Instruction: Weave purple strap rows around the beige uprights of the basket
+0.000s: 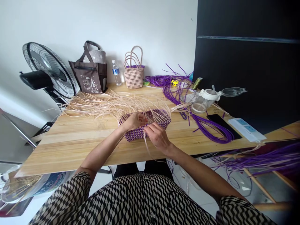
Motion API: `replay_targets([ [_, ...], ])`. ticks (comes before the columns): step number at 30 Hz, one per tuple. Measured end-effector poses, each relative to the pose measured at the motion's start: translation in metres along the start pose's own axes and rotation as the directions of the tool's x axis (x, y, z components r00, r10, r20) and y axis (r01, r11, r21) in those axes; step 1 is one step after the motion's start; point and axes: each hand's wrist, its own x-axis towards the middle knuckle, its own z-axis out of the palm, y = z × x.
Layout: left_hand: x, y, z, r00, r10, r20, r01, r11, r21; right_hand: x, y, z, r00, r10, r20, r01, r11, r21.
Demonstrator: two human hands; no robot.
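The pale wood table [70, 137] runs along a white wall [161, 28], with a black panel [246, 68] rising past its far right corner. A fan [50, 65] stands beyond the left edge. Along the far edge sit a dark tote [87, 76], a bottle [116, 75], a small handbag [134, 77] of beige weave with a purple rim, and a tangle of purple cord [161, 80]. Toward the right edge are a clear jar [202, 102] with its lid open, a purple coil [211, 127], a black slab [225, 126] and a power strip [247, 128]. The basket [133, 136] lies near the middle of the near edge, set a little back from it; its low walls are a purple and beige check, its top is open, and long loose beige strands [98, 104] fan from it toward the left edge. The hands are close together at its near rim: the right hand [158, 137] pinches a beige strip [146, 144] that hangs toward the near edge, while the left hand [136, 121] curls over the opening, its grip impossible to tell
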Motion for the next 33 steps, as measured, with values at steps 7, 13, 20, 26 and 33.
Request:
replay_targets([
  [7,-0.007,0.004,-0.004,0.989,0.076,0.126,-0.078,0.997,0.013,0.026,0.013,0.011,0.832,0.547,0.094,-0.482,0.627,0.612],
  [13,-0.012,0.008,-0.005,0.982,0.111,0.151,-0.112,0.994,0.000,0.032,0.016,0.013,0.785,0.607,0.124,-0.501,0.503,0.705],
  [20,-0.007,-0.003,0.002,0.998,0.039,0.043,-0.034,0.993,-0.113,0.032,0.015,0.009,0.751,0.628,0.202,-0.488,0.322,0.812],
  [26,-0.005,-0.007,0.004,0.999,0.016,-0.041,-0.018,0.998,-0.059,0.008,0.023,-0.044,0.728,0.559,0.397,-0.466,-0.021,0.884],
  [33,-0.007,-0.002,0.003,0.999,0.021,-0.030,-0.021,1.000,-0.006,-0.042,0.115,-0.139,0.645,0.763,-0.023,-0.304,0.284,0.909],
])
